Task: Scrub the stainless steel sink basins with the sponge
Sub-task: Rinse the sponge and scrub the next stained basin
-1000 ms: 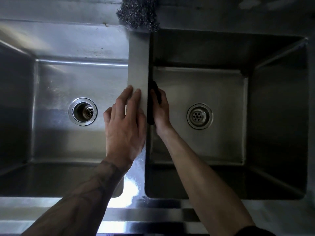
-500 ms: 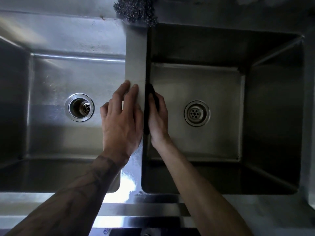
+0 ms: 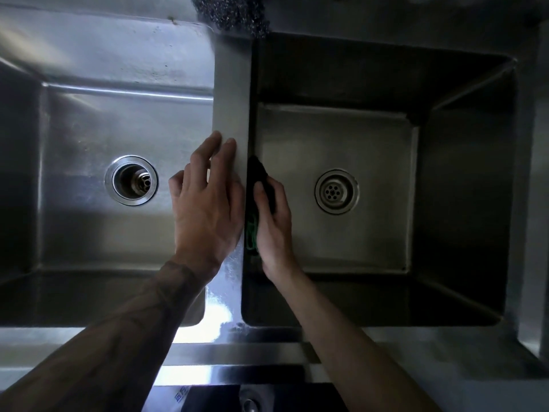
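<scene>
I look straight down on a double stainless steel sink. My left hand [image 3: 208,200] rests flat, fingers straight, on the divider [image 3: 231,93] between the left basin [image 3: 89,120] and the right basin [image 3: 371,138]. My right hand [image 3: 273,227] is inside the right basin and presses a dark green sponge [image 3: 261,179] against the basin's left wall, just under the divider's edge. Part of the sponge is hidden behind my fingers and palm.
Each basin has a round drain, the left drain [image 3: 131,180] and the right drain [image 3: 337,191]. A steel wool pad [image 3: 230,11] lies on the back ledge above the divider. The front rim [image 3: 267,349] runs along the bottom.
My right hand and the sponge slid a little along the basin wall toward me. My left hand stayed on the divider. The view shifted slightly.
</scene>
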A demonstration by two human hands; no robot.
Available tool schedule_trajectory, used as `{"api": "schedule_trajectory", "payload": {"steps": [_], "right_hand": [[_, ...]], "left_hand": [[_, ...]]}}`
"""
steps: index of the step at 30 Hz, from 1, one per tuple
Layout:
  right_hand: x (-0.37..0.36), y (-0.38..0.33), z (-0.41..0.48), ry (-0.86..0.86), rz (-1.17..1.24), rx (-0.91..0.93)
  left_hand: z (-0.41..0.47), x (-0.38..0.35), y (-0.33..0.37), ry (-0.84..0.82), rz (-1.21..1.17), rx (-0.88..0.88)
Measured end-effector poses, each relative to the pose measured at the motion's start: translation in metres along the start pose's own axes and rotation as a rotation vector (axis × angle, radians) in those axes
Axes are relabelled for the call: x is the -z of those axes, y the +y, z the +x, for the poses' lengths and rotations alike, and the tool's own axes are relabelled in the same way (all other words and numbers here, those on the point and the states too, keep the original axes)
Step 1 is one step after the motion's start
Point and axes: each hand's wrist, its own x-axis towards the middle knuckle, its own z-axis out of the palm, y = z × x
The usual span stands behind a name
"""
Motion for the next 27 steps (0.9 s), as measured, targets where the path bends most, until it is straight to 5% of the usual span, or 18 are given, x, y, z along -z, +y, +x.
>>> {"api": "schedule_trajectory", "payload": {"steps": [5,11,16,22,27], "right_hand": [[-0.007,0.009,0.026,0.061,-0.063,-0.201],[0.001,0.013,-0.013,-0.006,-0.044,-0.092],[0.004,0.011,0.010,-0.035,-0.108,-0.322],[0.009,0.002,-0.051,-0.031,-0.091,-0.191],[0.013,-0.003,-0.041,-0.084,-0.130,-0.359]], "left_hand": [[0.000,0.001,0.002,0.015,-0.011,0.010],[0.001,-0.001,-0.001,0.006,0.007,0.004],[0.001,0.000,0.001,0.004,0.001,0.013],[0.001,0.001,0.002,-0.023,0.013,0.012],[0.001,0.003,0.002,-0.023,0.010,0.015]]}}
